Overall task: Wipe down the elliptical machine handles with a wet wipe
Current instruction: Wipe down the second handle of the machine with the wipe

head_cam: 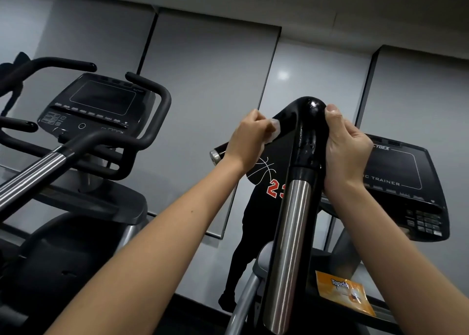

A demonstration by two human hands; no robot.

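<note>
The elliptical handle rises in front of me: a steel tube topped by a glossy black bent grip that looks wet. My left hand is closed around a crumpled white wet wipe and presses it against the left branch of the black grip. My right hand grips the right side of the same bend, thumb up near the top.
The console marked CYBEX sits behind the handle at right. An orange wipe packet lies on the machine below it. A second elliptical with black handlebars stands at left. Mirrored wall panels behind show a reflection of a person in a black shirt.
</note>
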